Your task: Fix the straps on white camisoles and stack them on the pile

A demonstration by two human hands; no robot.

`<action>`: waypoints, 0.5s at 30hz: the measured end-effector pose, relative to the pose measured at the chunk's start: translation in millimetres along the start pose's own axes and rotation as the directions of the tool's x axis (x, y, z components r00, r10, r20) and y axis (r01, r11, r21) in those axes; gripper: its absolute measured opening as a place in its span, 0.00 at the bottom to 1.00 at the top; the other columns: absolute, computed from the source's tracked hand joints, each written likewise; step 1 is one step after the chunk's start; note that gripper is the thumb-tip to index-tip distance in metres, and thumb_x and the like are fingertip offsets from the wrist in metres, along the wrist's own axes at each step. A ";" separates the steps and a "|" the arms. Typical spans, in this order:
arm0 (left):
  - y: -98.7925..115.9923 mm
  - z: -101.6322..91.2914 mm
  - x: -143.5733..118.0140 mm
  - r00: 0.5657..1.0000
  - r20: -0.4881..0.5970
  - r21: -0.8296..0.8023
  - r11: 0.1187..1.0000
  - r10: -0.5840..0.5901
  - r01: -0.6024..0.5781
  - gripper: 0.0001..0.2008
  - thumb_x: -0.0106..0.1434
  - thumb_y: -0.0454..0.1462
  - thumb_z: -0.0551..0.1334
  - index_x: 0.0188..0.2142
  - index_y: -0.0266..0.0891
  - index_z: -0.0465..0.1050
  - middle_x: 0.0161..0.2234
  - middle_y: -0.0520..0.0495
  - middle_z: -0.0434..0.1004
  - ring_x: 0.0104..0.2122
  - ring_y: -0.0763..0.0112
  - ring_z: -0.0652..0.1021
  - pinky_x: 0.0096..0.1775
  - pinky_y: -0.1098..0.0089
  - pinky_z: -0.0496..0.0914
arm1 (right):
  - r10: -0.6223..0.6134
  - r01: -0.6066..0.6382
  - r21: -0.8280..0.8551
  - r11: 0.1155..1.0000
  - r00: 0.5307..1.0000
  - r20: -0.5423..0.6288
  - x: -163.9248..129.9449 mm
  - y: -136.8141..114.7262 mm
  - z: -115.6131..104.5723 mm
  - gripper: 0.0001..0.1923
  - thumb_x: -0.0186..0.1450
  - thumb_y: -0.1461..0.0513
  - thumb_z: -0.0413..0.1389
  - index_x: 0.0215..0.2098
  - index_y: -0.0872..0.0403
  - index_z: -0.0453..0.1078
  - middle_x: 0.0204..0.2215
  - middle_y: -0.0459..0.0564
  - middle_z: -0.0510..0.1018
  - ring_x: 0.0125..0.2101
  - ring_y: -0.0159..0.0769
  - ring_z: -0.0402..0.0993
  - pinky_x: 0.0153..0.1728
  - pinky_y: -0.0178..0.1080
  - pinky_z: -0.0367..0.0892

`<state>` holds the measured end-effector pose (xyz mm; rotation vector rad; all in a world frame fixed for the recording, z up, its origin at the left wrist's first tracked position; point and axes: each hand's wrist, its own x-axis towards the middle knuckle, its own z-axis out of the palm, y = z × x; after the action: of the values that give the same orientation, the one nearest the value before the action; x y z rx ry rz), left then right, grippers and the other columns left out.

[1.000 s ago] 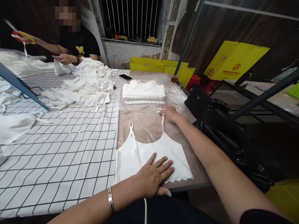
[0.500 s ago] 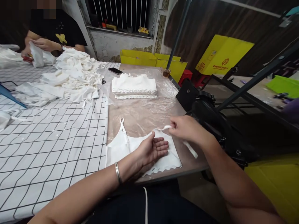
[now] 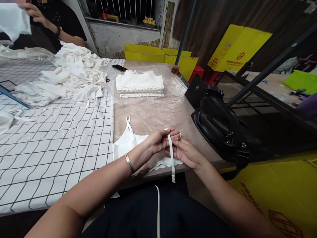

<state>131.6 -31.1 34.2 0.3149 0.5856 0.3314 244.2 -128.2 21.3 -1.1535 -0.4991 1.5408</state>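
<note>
A white camisole top lies flat at the near edge of the brown table, its left strap pointing away from me. My left hand and my right hand meet just above the top's right side. Both pinch the white right strap, which hangs down in a loop over the table edge. A silver bangle sits on my left wrist.
A neat stack of folded white tops rests on clear plastic farther back. A loose heap of white garments covers the grid-patterned cloth. A black bag sits at the right edge. A phone and another person's hand are far left.
My right hand pulled the right strap back from the table toward me. My left hand lifted off the top's body and joined it on the strap.
</note>
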 end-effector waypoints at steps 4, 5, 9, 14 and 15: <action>13.8 -1.0 8.1 0.995 -0.084 0.002 0.999 0.046 -0.046 0.09 0.68 0.27 0.53 0.42 0.29 0.71 0.35 0.39 0.79 0.34 0.67 0.82 0.39 0.71 0.79 | 0.141 -0.136 -0.098 0.986 0.989 0.044 -24.3 -2.8 -8.2 0.17 0.56 0.56 0.67 0.38 0.55 0.70 0.26 0.45 0.76 0.24 0.28 0.73 0.27 0.33 0.69; 17.1 -2.2 11.0 0.993 -0.105 0.008 0.998 0.060 -0.060 0.09 0.68 0.27 0.52 0.43 0.28 0.70 0.34 0.39 0.79 0.34 0.67 0.82 0.38 0.71 0.79 | 0.167 -0.159 -0.133 0.978 0.985 0.052 -31.3 -5.5 -12.4 0.16 0.57 0.55 0.67 0.38 0.56 0.71 0.25 0.45 0.76 0.23 0.27 0.72 0.26 0.32 0.68; 27.5 -7.2 24.9 0.988 -0.141 0.069 0.996 0.065 -0.056 0.11 0.68 0.26 0.50 0.44 0.27 0.70 0.32 0.39 0.79 0.32 0.67 0.82 0.34 0.72 0.79 | 0.273 -0.230 -0.309 0.923 0.957 0.103 -55.8 -23.8 -27.6 0.15 0.59 0.54 0.65 0.36 0.57 0.73 0.26 0.47 0.78 0.25 0.28 0.74 0.29 0.32 0.68; 37.0 -7.7 37.8 0.977 -0.195 0.145 0.987 0.091 -0.063 0.11 0.67 0.26 0.50 0.45 0.28 0.70 0.30 0.42 0.78 0.31 0.69 0.81 0.35 0.73 0.78 | 0.388 -0.225 -0.550 0.804 0.900 0.199 -66.1 -49.9 -37.4 0.17 0.62 0.52 0.62 0.33 0.60 0.76 0.31 0.54 0.81 0.32 0.34 0.78 0.39 0.36 0.69; 38.2 -7.4 37.7 0.972 -0.214 0.194 0.980 0.093 -0.051 0.11 0.68 0.27 0.50 0.43 0.28 0.70 0.29 0.42 0.77 0.30 0.69 0.81 0.35 0.73 0.78 | 0.392 -0.227 -0.552 0.802 0.897 0.202 -64.9 -53.6 -38.5 0.18 0.62 0.52 0.61 0.33 0.60 0.76 0.31 0.54 0.81 0.32 0.34 0.78 0.40 0.36 0.70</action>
<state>148.7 19.4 24.6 0.4850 0.8298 0.3863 300.0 -180.3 73.6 -1.4651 -1.0259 1.9630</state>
